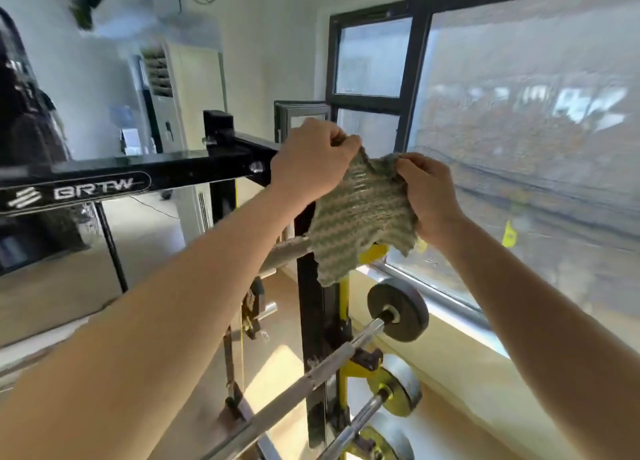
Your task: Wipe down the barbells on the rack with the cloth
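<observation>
Green striped cloth (360, 213) hangs spread between our left hand (311, 161) and right hand (429, 196) — both pinching its top edge — above the rack (313, 321); the barbells (311, 376) below look not yet reached.

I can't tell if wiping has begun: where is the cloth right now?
Head view, centre: the green cloth hangs pinched between the left hand and right hand, in front of the black rack upright.

Two bare forearms, uncovered along their whole visible length, bare left hand (308, 168) and bare right hand (431, 196).
</observation>
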Available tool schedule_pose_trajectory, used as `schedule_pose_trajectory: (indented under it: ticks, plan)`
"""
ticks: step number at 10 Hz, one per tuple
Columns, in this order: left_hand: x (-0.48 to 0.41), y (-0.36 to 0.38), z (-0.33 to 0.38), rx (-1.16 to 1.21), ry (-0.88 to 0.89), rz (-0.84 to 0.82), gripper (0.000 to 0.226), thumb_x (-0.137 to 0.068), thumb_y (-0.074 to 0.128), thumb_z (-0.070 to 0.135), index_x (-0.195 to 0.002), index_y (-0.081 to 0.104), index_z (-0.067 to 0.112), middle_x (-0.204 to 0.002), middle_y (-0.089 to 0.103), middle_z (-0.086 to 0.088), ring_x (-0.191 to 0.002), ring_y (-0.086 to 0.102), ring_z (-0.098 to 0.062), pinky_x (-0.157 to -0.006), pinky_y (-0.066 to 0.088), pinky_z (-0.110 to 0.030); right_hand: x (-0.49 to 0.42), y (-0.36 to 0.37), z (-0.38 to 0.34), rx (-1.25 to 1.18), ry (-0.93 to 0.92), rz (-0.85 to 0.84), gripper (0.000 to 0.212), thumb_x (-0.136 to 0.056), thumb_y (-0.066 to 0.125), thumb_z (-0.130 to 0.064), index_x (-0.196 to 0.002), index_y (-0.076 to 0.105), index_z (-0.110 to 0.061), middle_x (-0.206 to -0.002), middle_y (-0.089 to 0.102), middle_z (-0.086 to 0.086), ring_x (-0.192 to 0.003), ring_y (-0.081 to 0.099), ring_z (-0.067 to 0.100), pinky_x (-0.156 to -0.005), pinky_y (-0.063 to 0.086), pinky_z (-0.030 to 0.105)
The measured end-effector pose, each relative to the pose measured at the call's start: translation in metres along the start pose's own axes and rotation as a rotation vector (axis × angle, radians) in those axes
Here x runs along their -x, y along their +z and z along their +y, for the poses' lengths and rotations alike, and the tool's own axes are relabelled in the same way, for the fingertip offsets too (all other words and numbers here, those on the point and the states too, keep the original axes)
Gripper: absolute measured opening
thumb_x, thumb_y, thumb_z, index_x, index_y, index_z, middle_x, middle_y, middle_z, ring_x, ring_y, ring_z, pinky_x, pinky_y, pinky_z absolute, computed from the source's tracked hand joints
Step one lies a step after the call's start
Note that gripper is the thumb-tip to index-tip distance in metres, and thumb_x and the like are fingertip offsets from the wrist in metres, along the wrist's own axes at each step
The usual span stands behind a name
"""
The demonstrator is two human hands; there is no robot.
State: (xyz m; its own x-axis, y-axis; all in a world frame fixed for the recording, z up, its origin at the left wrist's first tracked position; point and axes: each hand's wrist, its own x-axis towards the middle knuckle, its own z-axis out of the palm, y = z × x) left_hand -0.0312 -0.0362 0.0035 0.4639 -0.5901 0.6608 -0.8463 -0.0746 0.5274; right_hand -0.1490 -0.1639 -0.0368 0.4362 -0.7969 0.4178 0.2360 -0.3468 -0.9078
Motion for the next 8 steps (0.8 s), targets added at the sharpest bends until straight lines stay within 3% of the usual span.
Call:
schedule_pose_trajectory:
  ticks: [2,3,4,6,7,8]
  plan:
    - [-0.086,-0.038,-0.023,0.004,-0.023,-0.042,0.024,-0.095,0.064,0.036,-0.097,0.076,0.016,-0.081,0.065,0.004,-0.086,0.063,-0.017,-0.078,0.045,-0.028,-0.063,0.034,-0.02,-0.073,0.118,-0.034,0.013,-0.094,0.06,-0.012,-0.091,0.072,-0.009,-0.09,0.068,0.016,-0.081,0.066,0.031,-0.076,0.055,0.043]
    - [-0.114,-0.04,-0.045,-0.027,-0.026,-0.07,0.025,-0.1,0.059,0.028,-0.108,0.074,0.011,-0.094,0.064,-0.002,-0.095,0.059,-0.02,-0.084,0.042,-0.028,-0.092,0.053,-0.022,-0.033,0.133,-0.035,0.011,-0.094,0.064,-0.012,-0.098,0.073,-0.008,-0.087,0.069,0.009,-0.077,0.066,0.023,-0.068,0.056,0.032]
    - [-0.134,-0.028,-0.073,-0.022,-0.086,-0.091,0.024,-0.101,0.057,0.023,-0.112,0.073,0.009,-0.105,0.067,-0.009,-0.102,0.06,-0.025,-0.085,0.042,-0.029,-0.114,0.063,-0.02,0.019,0.15,-0.025,0.013,-0.095,0.064,-0.012,-0.104,0.071,-0.005,-0.091,0.07,0.009,-0.081,0.067,0.021,-0.067,0.058,0.03]
    - [-0.145,0.004,-0.11,0.083,-0.287,-0.211,0.007,-0.095,0.067,0.018,-0.091,0.073,0.017,-0.108,0.069,-0.009,-0.103,0.062,-0.026,-0.09,0.052,-0.035,-0.122,0.063,0.002,0.337,0.215,-0.085,0.013,-0.092,0.07,-0.016,-0.104,0.069,-0.009,-0.098,0.07,0.01,-0.086,0.068,0.019,-0.071,0.06,0.032]
    - [-0.144,0.01,-0.128,0.165,-0.384,-0.178,0.014,-0.092,0.068,0.01,-0.083,0.073,0.019,-0.108,0.071,-0.01,-0.102,0.065,-0.027,-0.092,0.057,-0.04,-0.114,0.057,0.01,0.443,0.208,-0.162,0.018,-0.088,0.075,-0.02,-0.102,0.07,-0.009,-0.092,0.072,0.007,-0.078,0.067,0.016,-0.061,0.055,0.025]
    - [-0.137,0.005,-0.124,0.138,-0.339,-0.051,0.027,-0.088,0.062,0.002,-0.079,0.073,0.025,-0.109,0.072,-0.007,-0.105,0.066,-0.024,-0.094,0.057,-0.04,-0.096,0.048,0.016,0.476,0.129,-0.169,0.012,-0.09,0.073,-0.02,-0.096,0.072,-0.009,-0.085,0.073,0.006,-0.071,0.067,0.014,-0.057,0.054,0.023]
